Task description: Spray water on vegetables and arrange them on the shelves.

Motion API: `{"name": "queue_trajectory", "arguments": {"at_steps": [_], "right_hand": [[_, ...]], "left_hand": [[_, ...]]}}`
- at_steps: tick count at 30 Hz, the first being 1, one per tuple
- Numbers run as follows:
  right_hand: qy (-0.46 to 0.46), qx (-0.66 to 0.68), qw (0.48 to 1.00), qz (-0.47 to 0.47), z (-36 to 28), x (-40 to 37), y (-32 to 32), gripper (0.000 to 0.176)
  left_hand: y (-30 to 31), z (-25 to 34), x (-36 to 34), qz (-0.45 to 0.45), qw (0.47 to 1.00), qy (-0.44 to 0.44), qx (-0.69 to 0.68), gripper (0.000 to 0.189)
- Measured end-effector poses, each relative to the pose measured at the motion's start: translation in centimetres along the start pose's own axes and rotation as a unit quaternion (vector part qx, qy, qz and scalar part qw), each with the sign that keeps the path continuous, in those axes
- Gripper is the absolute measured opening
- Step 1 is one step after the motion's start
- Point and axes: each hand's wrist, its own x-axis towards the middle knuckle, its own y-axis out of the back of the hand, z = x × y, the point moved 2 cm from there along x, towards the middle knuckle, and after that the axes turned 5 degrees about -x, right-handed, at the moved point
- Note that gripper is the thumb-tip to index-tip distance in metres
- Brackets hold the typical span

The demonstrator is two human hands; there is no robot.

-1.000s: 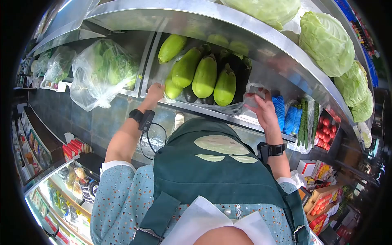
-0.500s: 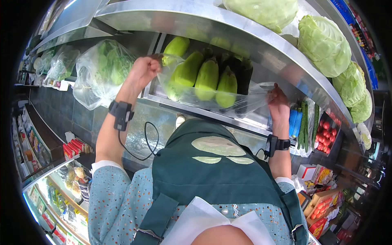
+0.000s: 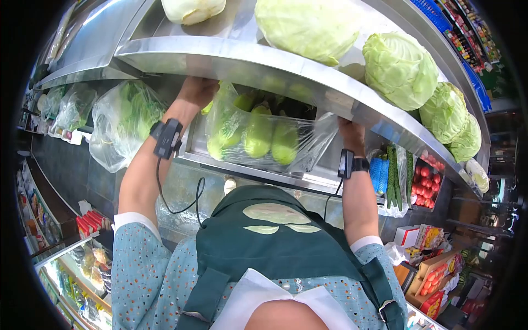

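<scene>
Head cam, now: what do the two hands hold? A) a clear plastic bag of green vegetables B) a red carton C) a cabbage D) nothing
A: the left hand and right hand each grip an upper end of the clear plastic bag, with green vegetables inside, just under the steel shelf.

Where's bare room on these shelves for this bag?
Top shelf: bare steel between the pale cabbage and the big cabbage; rightward, cabbages crowd together. Lower shelf: front ledge under the bag looks bare; blue packs, cucumbers and tomatoes fill its right end.
</scene>
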Motion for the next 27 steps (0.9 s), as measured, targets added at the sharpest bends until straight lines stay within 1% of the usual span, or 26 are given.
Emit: {"name": "queue_trajectory", "arguments": {"at_steps": [2, 3, 4, 5, 6, 7, 8, 9, 10, 11, 12, 13, 14, 16, 17, 18, 20, 21, 22, 24, 25, 26, 27], "right_hand": [[0.002, 0.008, 1.000, -0.018, -1.5, -2.4, -2.3, 0.026], [-0.002, 0.016, 0.999, -0.033, -2.1, -3.6, -3.2, 0.025], [-0.005, 0.024, 0.998, -0.049, -2.7, -5.1, -4.4, 0.025], [-0.017, 0.018, 0.998, 0.061, -3.4, -6.7, -5.9, 0.025], [-0.027, -0.003, 0.995, 0.095, -4.2, -8.7, -7.4, 0.026], [-0.039, -0.024, 0.991, 0.129, -4.9, -10.8, -8.9, 0.027], [-0.048, -0.059, 0.993, 0.085, -5.5, -12.8, -10.1, 0.028], [-0.030, -0.123, 0.990, 0.055, -6.2, -14.8, -10.8, 0.032], [-0.011, -0.187, 0.982, 0.024, -6.6, -16.6, -11.3, 0.035], [-0.010, -0.186, 0.982, 0.024, -7.2, -18.2, -11.4, 0.035], [0.011, -0.232, 0.972, -0.048, -8.0, -19.5, -11.5, 0.039], [0.030, -0.275, 0.954, -0.115, -8.3, -20.4, -12.2, 0.043], [0.032, -0.274, 0.954, -0.112, -8.2, -20.5, -12.9, 0.043], [-0.051, -0.207, 0.977, -0.003, -7.2, -19.8, -15.0, 0.050], [-0.045, -0.263, 0.963, 0.036, -7.1, -18.9, -14.5, 0.055], [-0.045, -0.264, 0.963, 0.035, -7.6, -19.2, -15.3, 0.055], [0.066, -0.246, 0.966, -0.034, -9.9, -19.2, -19.0, 0.058], [0.129, -0.302, 0.940, -0.087, -10.9, -20.0, -20.4, 0.057], [0.140, -0.220, 0.954, -0.147, -11.8, -20.4, -21.9, 0.056], [0.184, -0.275, 0.940, -0.083, -13.0, -20.1, -23.1, 0.058], [0.179, -0.275, 0.945, 0.013, -12.9, -19.3, -23.7, 0.059], [0.181, -0.276, 0.944, 0.012, -13.2, -19.8, -24.1, 0.059], [0.203, -0.306, 0.929, -0.049, -13.6, -20.0, -24.6, 0.056]], "left_hand": [[0.3, 0.2, -1.4, 0.025, 0.999, -0.015, -0.022, 0.014], [0.2, 0.7, -2.7, 0.058, 0.998, -0.001, -0.015, 0.015], [0.3, 1.0, -3.7, 0.057, 0.998, -0.001, -0.015, 0.015], [0.5, 1.2, -4.9, 0.067, 0.998, -0.005, -0.010, 0.011], [0.5, 1.3, -6.3, 0.079, 0.997, -0.009, -0.004, 0.016], [0.1, 1.2, -8.2, 0.013, 1.000, -0.013, 0.017, 0.022], [-0.7, 1.1, -10.6, -0.054, 0.998, -0.017, 0.039, 0.030], [-2.3, 1.4, -13.1, -0.033, 0.997, -0.020, 0.063, 0.018], [-3.7, 1.5, -15.4, -0.013, 0.996, -0.022, 0.088, 0.010], [-3.7, 1.4, -17.5, -0.014, 0.996, -0.022, 0.089, 0.010], [-3.4, 1.8, -19.3, -0.062, 0.994, -0.043, 0.081, 0.010], [-3.4, 2.1, -20.3, -0.108, 0.990, -0.060, 0.073, 0.015], [-3.5, 2.1, -20.0, -0.110, 0.989, -0.057, 0.075, 0.015], [-3.3, 2.5, -18.9, 0.001, 0.985, -0.175, 0.002, 0.023], [-4.7, 3.0, -17.7, -0.033, 0.987, -0.152, -0.030, 0.033], [-5.8, 3.1, -18.3, -0.034, 0.987, -0.153, -0.031, 0.033], [-9.1, 3.8, -19.4, -0.221, 0.969, -0.109, 0.027, 0.034], [-10.4, 4.3, -20.4, -0.245, 0.963, -0.111, 0.014, 0.038], [-11.1, 5.1, -21.1, -0.248, 0.962, -0.112, 0.013, 0.038], [-12.3, 6.7, -22.3, -0.264, 0.946, -0.188, 0.026, 0.039], [-13.0, 6.7, -22.1, -0.235, 0.949, -0.208, 0.022, 0.041], [-13.5, 6.5, -22.0, -0.238, 0.948, -0.208, 0.021, 0.041], [-14.1, 6.3, -21.8, -0.278, 0.942, -0.185, 0.033, 0.042]]}}
